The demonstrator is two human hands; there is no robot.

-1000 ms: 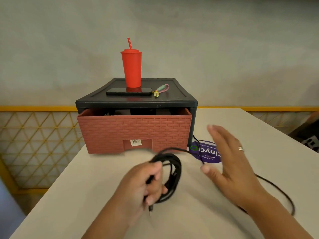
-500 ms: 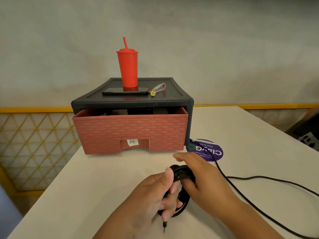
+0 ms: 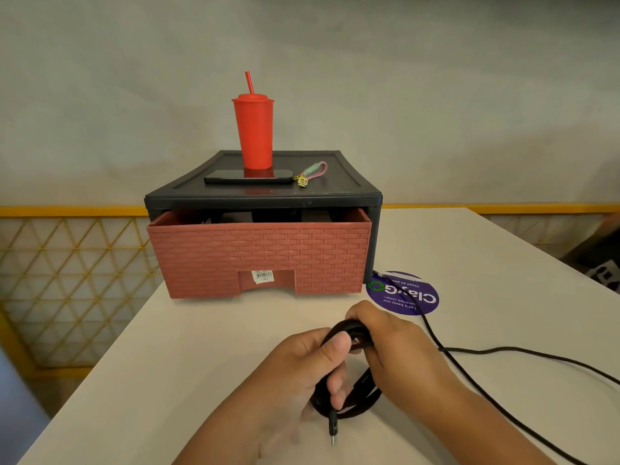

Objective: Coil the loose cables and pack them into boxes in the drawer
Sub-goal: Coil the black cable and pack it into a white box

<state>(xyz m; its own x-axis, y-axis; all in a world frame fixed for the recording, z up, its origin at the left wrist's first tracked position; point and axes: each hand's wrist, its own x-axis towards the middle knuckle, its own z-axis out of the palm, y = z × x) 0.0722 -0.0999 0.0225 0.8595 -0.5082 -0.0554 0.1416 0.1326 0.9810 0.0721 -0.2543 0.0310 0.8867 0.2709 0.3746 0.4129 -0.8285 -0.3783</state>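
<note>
As both grips (image 3: 302,364) (image 3: 399,350) clasp it, cable (image 3: 352,330) trails.

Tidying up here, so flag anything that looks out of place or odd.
Nothing is spilled or broken. The cable is only part coiled: left hand and right hand grip it, a long tail runs out of view rightward, and its far end crosses the sticker. The drawer sits ajar, a barcode label on its front.

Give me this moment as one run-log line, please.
left hand: grips cable coil | right hand: grips coil top | loose tail: lies on table | drawer: part-open
</note>
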